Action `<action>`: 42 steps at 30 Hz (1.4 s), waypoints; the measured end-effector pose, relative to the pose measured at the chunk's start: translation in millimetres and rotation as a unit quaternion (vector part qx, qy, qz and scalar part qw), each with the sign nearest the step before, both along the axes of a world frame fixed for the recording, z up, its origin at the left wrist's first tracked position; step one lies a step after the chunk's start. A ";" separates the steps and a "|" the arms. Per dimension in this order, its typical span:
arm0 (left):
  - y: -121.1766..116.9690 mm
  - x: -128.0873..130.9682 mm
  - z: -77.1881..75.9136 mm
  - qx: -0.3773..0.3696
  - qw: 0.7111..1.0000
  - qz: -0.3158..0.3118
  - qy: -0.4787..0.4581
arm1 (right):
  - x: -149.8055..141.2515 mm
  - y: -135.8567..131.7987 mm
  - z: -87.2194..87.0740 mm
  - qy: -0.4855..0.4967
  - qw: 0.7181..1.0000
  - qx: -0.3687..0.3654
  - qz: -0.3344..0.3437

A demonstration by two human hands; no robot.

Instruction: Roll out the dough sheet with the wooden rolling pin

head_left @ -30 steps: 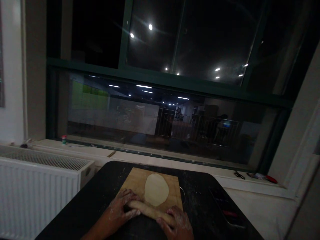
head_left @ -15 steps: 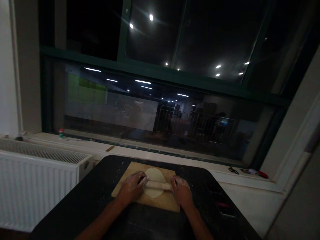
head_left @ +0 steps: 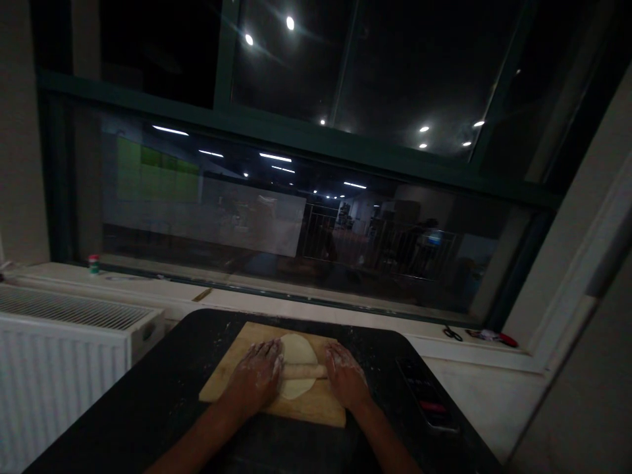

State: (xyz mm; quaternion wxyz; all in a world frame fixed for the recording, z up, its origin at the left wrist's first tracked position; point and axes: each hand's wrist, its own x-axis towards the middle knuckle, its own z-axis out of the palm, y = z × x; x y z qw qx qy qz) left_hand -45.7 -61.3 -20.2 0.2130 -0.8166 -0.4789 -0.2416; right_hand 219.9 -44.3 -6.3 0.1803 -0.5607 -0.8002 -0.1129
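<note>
A wooden rolling pin lies across a flat, pale, roughly oval sheet of dough. Beneath the dough is a light wooden board on a black table. My left hand, dusted with flour, is closed over the pin's left end, its fingers pointing forward. Over the right end, my right hand is closed in the same way, also floury. Both palms hide the pin's ends. The dough spreads out in front of the pin and a little behind it.
A phone with a lit screen lies on the table to the right. Scissors and a red item are on the windowsill. A small red-and-green container stands at the sill's left, above a white radiator.
The view has shifted, so table and board appear farther left. My fingers, more curled before, now lie flatter and farther forward over the rolling pin.
</note>
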 end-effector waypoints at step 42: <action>-40.9 8.7 -27.5 0.237 0.971 -0.034 0.029 | 23.9 -7.9 -56.6 -0.023 0.984 0.176 -0.022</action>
